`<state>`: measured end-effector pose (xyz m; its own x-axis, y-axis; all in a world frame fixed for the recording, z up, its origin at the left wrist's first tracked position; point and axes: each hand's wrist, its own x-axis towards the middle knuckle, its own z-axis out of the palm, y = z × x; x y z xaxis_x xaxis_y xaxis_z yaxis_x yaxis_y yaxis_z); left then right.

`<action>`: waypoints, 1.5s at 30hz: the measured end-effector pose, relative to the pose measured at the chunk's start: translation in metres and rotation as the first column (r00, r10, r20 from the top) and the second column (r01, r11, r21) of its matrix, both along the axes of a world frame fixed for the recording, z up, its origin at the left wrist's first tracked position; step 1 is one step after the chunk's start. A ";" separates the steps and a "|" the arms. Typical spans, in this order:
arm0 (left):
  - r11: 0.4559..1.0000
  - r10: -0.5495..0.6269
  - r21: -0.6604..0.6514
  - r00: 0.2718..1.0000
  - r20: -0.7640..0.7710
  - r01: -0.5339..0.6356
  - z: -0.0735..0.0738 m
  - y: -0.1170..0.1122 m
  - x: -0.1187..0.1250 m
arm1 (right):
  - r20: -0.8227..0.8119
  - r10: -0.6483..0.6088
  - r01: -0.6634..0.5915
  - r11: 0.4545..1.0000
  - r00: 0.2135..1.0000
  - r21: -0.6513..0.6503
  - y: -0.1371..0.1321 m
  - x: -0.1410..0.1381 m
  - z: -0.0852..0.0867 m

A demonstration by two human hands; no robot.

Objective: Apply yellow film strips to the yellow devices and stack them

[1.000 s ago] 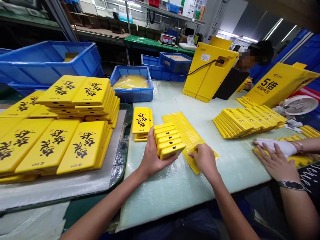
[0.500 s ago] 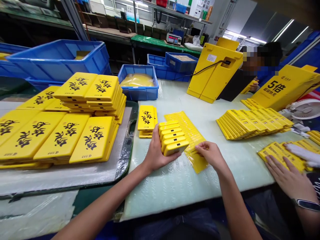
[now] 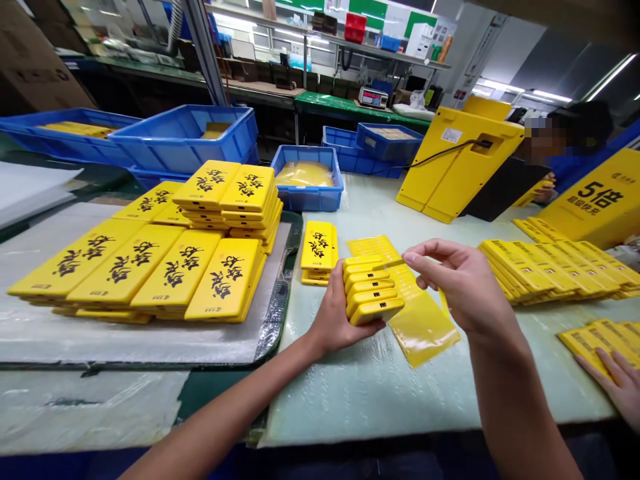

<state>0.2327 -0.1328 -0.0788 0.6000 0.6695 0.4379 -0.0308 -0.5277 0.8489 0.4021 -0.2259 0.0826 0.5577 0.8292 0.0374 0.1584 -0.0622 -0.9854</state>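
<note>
Neat little bench setup here: the person's left hand [image 3: 336, 315] cups a fanned stack of yellow power banks [image 3: 374, 290], fingers [image 3: 330, 303] curled firmly round it, just above a yellow film sheet [image 3: 423, 330] lying on the pale green table [image 3: 350, 400]. The right hand [image 3: 463, 283] is nearly closed, thumb and forefinger pinching a thin yellow strip [image 3: 393, 265] that reaches the top of the stack. Tip: a light pinch and a stepped fan keep each edge easy to reach. Left of the film sheet sit printed yellow cases [image 3: 223, 280]; well right of it, a co-worker's hand [image 3: 614, 385] rests on more yellow sheets [image 3: 597, 343].
</note>
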 end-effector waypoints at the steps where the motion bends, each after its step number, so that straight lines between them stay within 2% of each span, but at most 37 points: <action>1: 1.000 0.004 0.000 1.000 -0.001 -0.004 0.000 0.000 0.000 | 0.020 -0.016 0.016 1.000 1.000 -0.003 0.005 -0.006 0.001; 6: 1.000 0.012 -0.010 1.000 0.008 -0.012 0.002 -0.002 0.000 | 0.154 -0.111 0.119 0.992 0.982 -0.044 0.014 -0.027 0.000; 9: 1.000 -0.014 -0.012 1.000 0.020 0.014 0.003 -0.003 0.000 | 0.175 -0.113 0.129 0.988 0.978 -0.084 0.014 -0.034 0.001; 17: 0.999 -0.043 -0.016 0.999 -0.001 0.043 0.004 -0.004 -0.001 | 0.253 -0.012 0.052 0.987 0.968 -0.149 0.016 -0.036 0.008; 23: 0.999 -0.045 -0.015 0.999 0.005 0.045 0.003 -0.003 -0.001 | 0.317 0.007 0.044 0.987 0.948 -0.154 0.016 -0.034 0.010; 26: 0.999 -0.049 -0.014 0.999 0.004 0.049 0.004 -0.004 -0.001 | 0.368 0.061 0.023 0.975 0.928 -0.220 0.018 -0.033 0.014; 29: 0.999 -0.049 -0.009 0.999 0.000 0.049 0.005 -0.004 -0.002 | 0.499 0.159 0.016 0.945 0.852 -0.327 0.023 -0.031 0.020; 32: 0.998 -0.059 -0.005 0.998 -0.017 0.059 0.006 -0.004 -0.002 | 0.641 0.309 -0.021 0.909 0.703 -0.416 0.029 -0.024 0.029; 34: 0.998 -0.069 -0.004 0.997 -0.024 0.069 0.007 -0.004 -0.003 | 0.671 0.394 -0.062 0.885 0.628 -0.462 0.030 -0.013 0.037; 35: 0.997 -0.072 0.001 0.997 -0.024 0.072 0.007 -0.003 -0.003 | 0.662 0.416 -0.089 0.879 0.624 -0.468 0.029 -0.006 0.041; 37: 0.997 -0.073 0.024 0.997 -0.017 0.074 0.007 -0.002 -0.002 | 0.609 0.402 -0.151 0.894 0.683 -0.421 0.023 0.011 0.046; 39: 0.996 -0.067 0.053 0.998 -0.008 0.067 0.007 -0.001 -0.002 | 0.538 0.311 -0.171 0.940 0.784 -0.294 0.013 0.026 0.047; 42: 0.996 -0.056 0.072 0.998 0.003 0.056 0.005 0.000 -0.002 | 0.360 0.211 -0.165 0.974 0.909 -0.153 -0.003 0.037 0.040; 45: 0.997 -0.060 0.055 0.998 0.010 0.059 0.004 0.000 -0.002 | 0.240 0.184 -0.156 0.979 0.953 -0.131 -0.010 0.033 0.027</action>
<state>0.2312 -0.1333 -0.0745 0.6325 0.6076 0.4804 -0.0734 -0.5704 0.8181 0.4356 -0.2356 0.1095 0.3921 0.9179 0.0611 0.4160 -0.1177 -0.9017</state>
